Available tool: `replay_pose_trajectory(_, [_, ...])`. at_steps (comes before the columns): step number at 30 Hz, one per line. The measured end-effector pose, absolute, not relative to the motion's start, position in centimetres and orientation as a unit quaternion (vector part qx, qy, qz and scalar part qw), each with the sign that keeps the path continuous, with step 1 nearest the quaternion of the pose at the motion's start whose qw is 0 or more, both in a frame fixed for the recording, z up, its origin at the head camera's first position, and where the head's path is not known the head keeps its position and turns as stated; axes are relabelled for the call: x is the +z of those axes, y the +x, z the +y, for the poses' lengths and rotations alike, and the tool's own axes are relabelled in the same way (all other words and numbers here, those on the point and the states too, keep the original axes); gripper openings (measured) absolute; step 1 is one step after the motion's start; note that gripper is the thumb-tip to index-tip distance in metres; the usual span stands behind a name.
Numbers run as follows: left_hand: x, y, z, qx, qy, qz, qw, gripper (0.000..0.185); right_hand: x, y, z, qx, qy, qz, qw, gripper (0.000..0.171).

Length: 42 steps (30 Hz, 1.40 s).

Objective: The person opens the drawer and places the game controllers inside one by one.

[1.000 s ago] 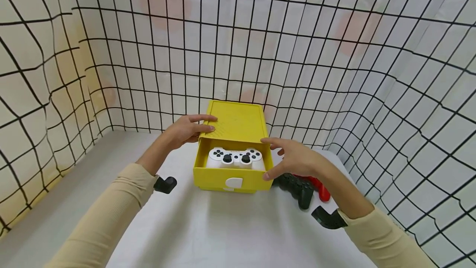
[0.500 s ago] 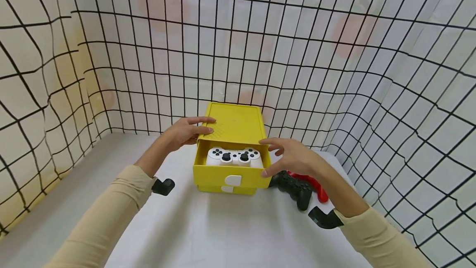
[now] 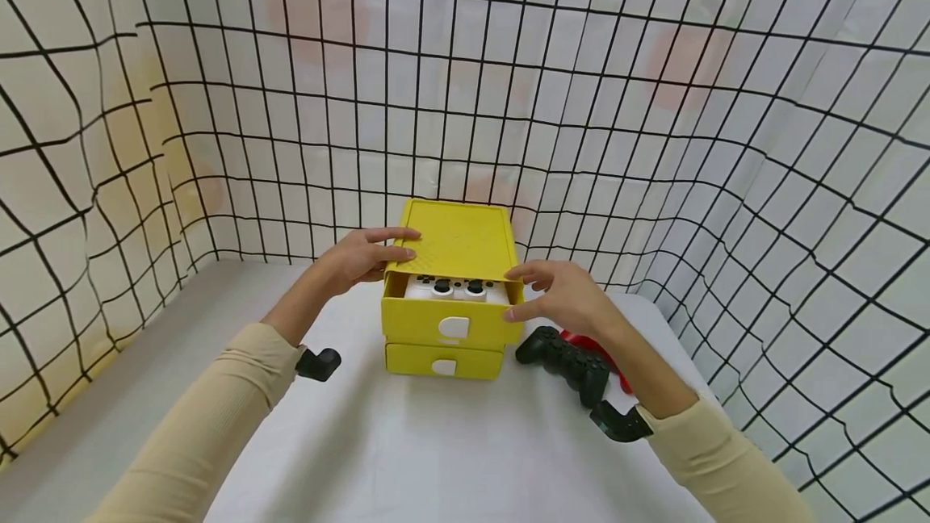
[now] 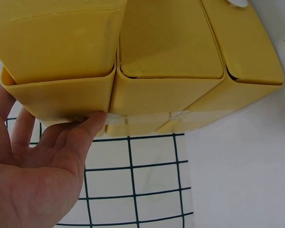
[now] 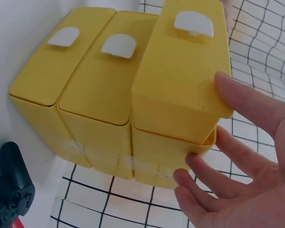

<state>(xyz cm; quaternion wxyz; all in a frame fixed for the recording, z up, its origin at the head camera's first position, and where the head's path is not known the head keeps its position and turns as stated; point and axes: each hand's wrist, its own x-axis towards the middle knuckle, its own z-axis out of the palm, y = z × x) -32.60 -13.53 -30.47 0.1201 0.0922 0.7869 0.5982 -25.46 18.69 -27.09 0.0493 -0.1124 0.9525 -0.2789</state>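
Note:
A yellow chest of small drawers [image 3: 459, 236] stands on the table in the head view. Its top drawer [image 3: 436, 320] is partly pulled out and has a white game controller [image 3: 458, 290] inside, its lower part hidden behind the drawer front. My left hand [image 3: 354, 258] rests on the chest's top left edge, fingers stretched over the top; in the left wrist view other fingers touch the side wall. My right hand [image 3: 565, 294] is at the right side, with the thumb [image 5: 242, 97] pressing the drawer's front and the other fingers touching the casing.
A black game controller [image 3: 570, 363] lies right of the chest, partly over a red controller [image 3: 581, 340]. Lower drawers with white tabs [image 3: 444, 366] sit closed beneath. A black wire grid [image 3: 465, 87] stands behind and at both sides of the white table [image 3: 407, 450].
The top drawer has slid inward under my right hand, covering more of the white controller. The lower drawer front shows more. My left hand has stayed in place.

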Motion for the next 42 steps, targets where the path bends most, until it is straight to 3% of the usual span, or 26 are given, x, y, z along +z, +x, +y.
replay_pose_trajectory(10, [-30.5, -32.6, -13.6, 0.600, 0.094, 0.785, 0.121, 0.047, -28.2, -25.7, 18.8, -0.338, -0.106, 0.935, 0.017, 0.057])
replay_pose_trajectory(30, [-30.5, -32.5, -13.5, 0.607, 0.086, 0.781, 0.117, 0.047, -31.4, -26.3, 17.9, -0.455, -0.115, 0.874, -0.128, 0.026])
replay_pose_trajectory(42, [-30.6, -32.5, -13.6, 0.607, 0.088, 0.782, 0.116, 0.048, -32.5, -26.7, 17.5, -0.475, -0.125, 0.852, -0.182, 0.023])
